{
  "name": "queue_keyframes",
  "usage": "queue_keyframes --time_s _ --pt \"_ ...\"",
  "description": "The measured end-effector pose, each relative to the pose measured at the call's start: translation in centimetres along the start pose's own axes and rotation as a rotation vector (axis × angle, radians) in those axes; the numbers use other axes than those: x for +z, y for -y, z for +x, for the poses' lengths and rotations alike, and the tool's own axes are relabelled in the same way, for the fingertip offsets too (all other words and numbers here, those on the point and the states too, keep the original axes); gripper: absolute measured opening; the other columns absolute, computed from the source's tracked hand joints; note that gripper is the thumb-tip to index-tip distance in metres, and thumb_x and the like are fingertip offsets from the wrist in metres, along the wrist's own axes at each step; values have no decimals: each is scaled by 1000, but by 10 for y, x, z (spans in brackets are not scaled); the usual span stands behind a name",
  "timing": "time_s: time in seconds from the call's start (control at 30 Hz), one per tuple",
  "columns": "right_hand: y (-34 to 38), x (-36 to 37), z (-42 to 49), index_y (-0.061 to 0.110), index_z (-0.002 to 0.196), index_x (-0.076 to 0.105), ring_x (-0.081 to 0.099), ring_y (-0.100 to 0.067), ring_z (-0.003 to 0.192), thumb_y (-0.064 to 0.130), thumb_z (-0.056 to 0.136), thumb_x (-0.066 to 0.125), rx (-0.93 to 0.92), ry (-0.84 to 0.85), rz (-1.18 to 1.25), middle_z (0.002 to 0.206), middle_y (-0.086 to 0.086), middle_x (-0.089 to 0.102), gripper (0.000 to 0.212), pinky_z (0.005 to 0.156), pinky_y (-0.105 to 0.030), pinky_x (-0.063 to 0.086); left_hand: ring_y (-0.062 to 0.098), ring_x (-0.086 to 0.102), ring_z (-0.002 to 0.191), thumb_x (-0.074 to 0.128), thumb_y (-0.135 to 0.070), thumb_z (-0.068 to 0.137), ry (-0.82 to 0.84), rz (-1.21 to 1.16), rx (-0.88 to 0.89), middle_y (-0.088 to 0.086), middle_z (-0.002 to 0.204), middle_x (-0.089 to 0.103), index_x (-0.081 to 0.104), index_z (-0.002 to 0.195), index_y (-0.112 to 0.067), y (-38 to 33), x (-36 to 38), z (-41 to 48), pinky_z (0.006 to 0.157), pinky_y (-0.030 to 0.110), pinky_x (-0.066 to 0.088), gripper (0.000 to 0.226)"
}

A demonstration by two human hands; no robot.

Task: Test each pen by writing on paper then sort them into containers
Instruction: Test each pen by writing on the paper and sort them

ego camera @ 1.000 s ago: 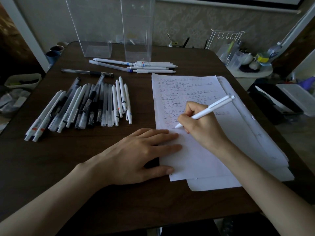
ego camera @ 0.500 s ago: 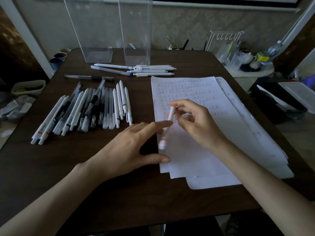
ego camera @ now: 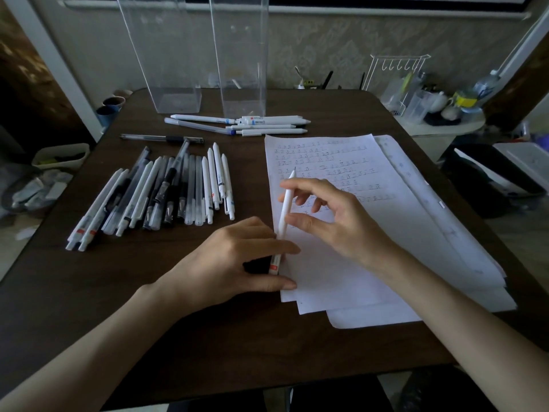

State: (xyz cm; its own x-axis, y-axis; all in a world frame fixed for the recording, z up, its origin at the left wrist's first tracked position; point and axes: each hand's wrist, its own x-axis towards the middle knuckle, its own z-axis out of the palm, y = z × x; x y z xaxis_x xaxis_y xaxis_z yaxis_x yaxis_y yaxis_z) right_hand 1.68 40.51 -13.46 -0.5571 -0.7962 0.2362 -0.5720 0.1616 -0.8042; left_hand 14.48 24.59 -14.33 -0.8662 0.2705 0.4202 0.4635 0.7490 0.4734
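My right hand pinches a white pen between thumb and fingertips, with the tip pointing away from me over the written sheet of paper. My left hand lies flat at the paper's left edge, its forefinger across the pen's lower end with the red label. A row of several white and black pens lies left of the paper. Several white pens lie in front of two tall clear containers, a left one and a right one, at the back of the table.
A single black pen lies behind the row. Two cups stand off the table's back-left corner. A side shelf with a white wire rack, jars and bottles is at the right. A white bin sits on the floor at left.
My right hand stopped writing, lifted the pen and turned it so the tip points away. My left forefinger came up against the pen's lower end.
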Motion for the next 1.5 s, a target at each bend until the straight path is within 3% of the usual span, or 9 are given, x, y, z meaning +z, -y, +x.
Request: queue_keyframes --time_s 0.13,0.3,0.57,0.67,0.8,0.93,1.07,1.27,1.5 --pt "2 1 0 39 138 32 47 5 111 44 85 50 35 49 -2 120 21 55 56 91 -8 34 8 55 85 49 -38 92 -119 68 -83 -6 88 60 66 108 -9 -2 -8 4 75 30 47 37" --pt "-4 3 2 41 141 30 41 4 119 51 85 44 89 98 -42 132 18 47 58 101 -22 34 17 53 89 38 -29 93 -440 326 -489 0 94 58 58 119 -13 14 -25 0 79 37 44 36" --pt "-5 4 2 29 132 48 36 11 117 33 94 50 84 145 -218 123 20 45 38 94 -1 27 30 48 98 46 -33 94 -304 596 -852 8 100 57 64 116 -21 19 -27 -1 85 43 36 31" --pt "-1 1 12 24 126 55 42 5 115 27 95 52 67 152 -231 121 15 51 31 96 -9 33 30 46 103 50 -35 93 -266 617 -866 10 106 53 63 115 -21 18 -27 -1 87 44 35 29" --pt "0 -12 67 17 121 59 46 -3 112 21 96 50 26 82 -372 120 7 56 26 85 -13 33 32 44 116 53 -37 90 -251 589 -796 13 121 50 60 120 -20 24 -25 -2 96 46 34 35" --pt "-17 -9 144 9 115 62 49 -18 116 12 97 45 -2 -20 -549 119 -5 60 25 85 -23 34 19 24 138 27 -57 89 -56 489 -575 -1 146 37 44 136 -30 28 -21 1 109 39 14 57" --pt "-37 0 186 9 114 61 46 -23 111 16 97 45 2 -22 -759 116 -8 61 24 79 -30 32 17 31 136 21 -56 89 -14 510 -562 -4 140 46 54 129 -29 34 -16 -2 109 44 19 59" --pt "-51 7 201 9 115 58 45 -29 108 20 96 50 2 37 -881 115 -12 56 24 87 -36 35 20 34 135 43 -44 94 -47 490 -578 0 138 48 59 125 -23 35 -15 -1 109 44 23 41" --pt "-25 2 172 9 114 49 48 -21 85 17 100 39 -239 -97 -790 95 -10 54 20 75 -36 35 22 34 134 36 -47 93 -77 484 -543 3 137 48 57 127 -20 35 -15 -2 108 39 19 48"
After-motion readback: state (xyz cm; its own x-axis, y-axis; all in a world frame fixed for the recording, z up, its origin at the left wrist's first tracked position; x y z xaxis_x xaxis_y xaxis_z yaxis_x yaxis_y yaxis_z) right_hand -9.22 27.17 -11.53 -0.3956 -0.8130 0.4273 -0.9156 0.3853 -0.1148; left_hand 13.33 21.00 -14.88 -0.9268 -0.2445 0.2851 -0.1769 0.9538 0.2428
